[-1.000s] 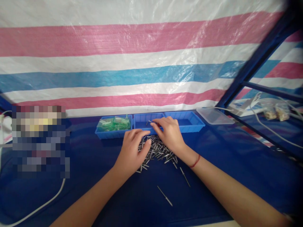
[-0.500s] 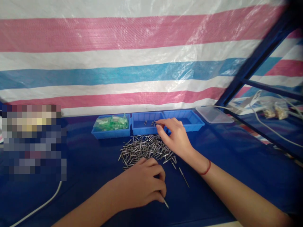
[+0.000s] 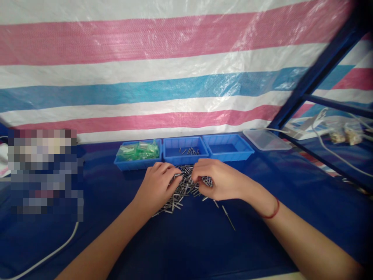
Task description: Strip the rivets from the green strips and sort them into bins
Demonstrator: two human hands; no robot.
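Note:
A loose pile of metal pop rivets [image 3: 182,190] lies on the blue tabletop, partly covered by both hands. At its left side is my left hand [image 3: 159,184], thumb and fingers closed round what appears to be a rivet [image 3: 176,175]. My right hand [image 3: 218,179] reaches into the pile's right side with curled fingers; its fingertips are partly hidden, and what they grip cannot be made out. Just behind the pile, the middle blue bin [image 3: 186,158] contains several rivets [image 3: 192,151]. One single rivet [image 3: 229,217] lies apart at the right.
Left of the middle bin, another blue bin [image 3: 136,165] holds green plastic packets [image 3: 140,149]. A third blue bin [image 3: 230,155] stands at the right, beside a clear plastic lid [image 3: 266,140]. A white cable [image 3: 55,252] runs along the left; a blue metal frame [image 3: 317,70] rises at the right.
My right hand has come back from the middle bin to the pile, and more rivets show in that bin. My left hand has moved up and left from the near side to the pile.

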